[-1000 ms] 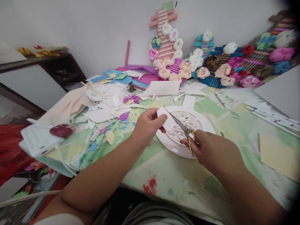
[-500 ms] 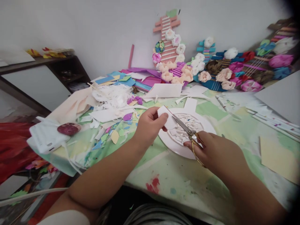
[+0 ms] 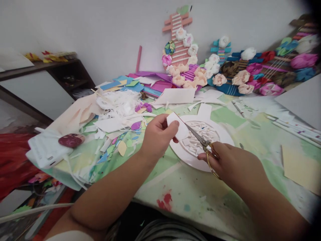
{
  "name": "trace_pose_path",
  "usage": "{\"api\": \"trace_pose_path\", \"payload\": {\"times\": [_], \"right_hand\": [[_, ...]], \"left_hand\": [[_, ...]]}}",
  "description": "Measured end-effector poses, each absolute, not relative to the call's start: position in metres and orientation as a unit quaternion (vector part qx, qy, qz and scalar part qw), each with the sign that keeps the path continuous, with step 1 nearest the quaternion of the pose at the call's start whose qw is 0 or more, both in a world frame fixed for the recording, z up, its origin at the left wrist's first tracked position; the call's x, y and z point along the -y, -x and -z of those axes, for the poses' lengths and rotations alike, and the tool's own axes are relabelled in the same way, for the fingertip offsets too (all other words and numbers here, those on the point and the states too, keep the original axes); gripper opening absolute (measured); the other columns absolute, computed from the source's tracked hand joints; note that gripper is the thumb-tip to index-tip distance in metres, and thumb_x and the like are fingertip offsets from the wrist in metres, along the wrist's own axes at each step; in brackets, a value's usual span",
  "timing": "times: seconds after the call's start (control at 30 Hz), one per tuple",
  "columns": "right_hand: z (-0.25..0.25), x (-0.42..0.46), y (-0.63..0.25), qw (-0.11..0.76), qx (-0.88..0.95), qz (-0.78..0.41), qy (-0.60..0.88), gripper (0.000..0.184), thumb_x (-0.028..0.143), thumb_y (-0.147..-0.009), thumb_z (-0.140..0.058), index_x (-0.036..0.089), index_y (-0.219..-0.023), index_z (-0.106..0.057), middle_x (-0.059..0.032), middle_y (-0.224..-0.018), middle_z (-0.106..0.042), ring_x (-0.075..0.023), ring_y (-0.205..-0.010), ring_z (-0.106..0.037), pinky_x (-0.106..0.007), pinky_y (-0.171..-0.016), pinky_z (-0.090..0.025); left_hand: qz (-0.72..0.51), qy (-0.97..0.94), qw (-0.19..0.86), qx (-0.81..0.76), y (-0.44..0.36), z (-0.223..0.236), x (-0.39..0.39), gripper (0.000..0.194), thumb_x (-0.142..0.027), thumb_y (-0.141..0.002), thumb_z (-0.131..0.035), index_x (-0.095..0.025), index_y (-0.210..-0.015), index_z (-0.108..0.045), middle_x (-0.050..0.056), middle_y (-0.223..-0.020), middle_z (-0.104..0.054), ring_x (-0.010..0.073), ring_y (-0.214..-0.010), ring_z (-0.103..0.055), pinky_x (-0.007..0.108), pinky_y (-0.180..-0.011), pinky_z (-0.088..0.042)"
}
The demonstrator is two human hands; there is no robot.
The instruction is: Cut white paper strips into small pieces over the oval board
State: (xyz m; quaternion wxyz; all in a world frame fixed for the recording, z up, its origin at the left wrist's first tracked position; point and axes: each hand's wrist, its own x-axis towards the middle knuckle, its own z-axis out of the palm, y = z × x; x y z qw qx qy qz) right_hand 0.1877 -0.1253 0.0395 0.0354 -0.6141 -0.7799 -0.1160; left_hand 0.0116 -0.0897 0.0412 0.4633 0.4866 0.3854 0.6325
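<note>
Between thumb and fingers, my left hand pinches a small piece of white paper. My right hand grips gold-handled scissors, fingers in the loops. The blades point up and left, meeting the paper's right edge. Beneath them on the table lies a round white plate-like base with a raised inner ring and a white tab at its top. Many small white scraps fill the ring; the scissors and both hands cover part of it.
The green, paint-stained table holds paper scraps and a heap of white string at left. A white power adapter with a dark red oval object sits at the left edge. Decorated guitar-shaped crafts lean against the wall.
The view has shifted slightly. Both hands keep nearly the same pose, with the scissor blades still at the paper's edge.
</note>
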Motion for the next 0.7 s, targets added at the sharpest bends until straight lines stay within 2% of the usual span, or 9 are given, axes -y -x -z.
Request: {"api": "trace_pose_path", "payload": {"times": [0.5, 0.7], "right_hand": [[-0.0465, 0.1265, -0.1889, 0.028, 0.778, 0.077, 0.623, 0.038, 0.056, -0.071, -0.033, 0.021, -0.059, -0.041, 0.0015, -0.051, -0.051, -0.014, -0.045, -0.044, -0.022, -0.04, -0.015], [-0.0435, 0.125, -0.189, 0.03, 0.774, 0.099, 0.625, 0.038, 0.055, -0.072, -0.034, 0.021, -0.059, -0.043, 0.0014, -0.052, -0.053, -0.0137, -0.045, -0.045, -0.021, -0.039, -0.011]], "left_hand": [[-0.628, -0.498, 0.45, -0.394, -0.0104, -0.0433, 0.092, 0.004, -0.02, -0.068, -0.053, -0.016, -0.068, -0.053, -0.005, -0.051, -0.049, 0.0064, -0.042, -0.047, 0.019, -0.038, -0.041], [-0.625, -0.496, 0.455, -0.395, -0.0104, -0.0428, 0.0924, 0.004, -0.02, -0.068, -0.053, -0.016, -0.067, -0.053, -0.005, -0.051, -0.049, 0.0061, -0.041, -0.047, 0.018, -0.038, -0.041]]}}
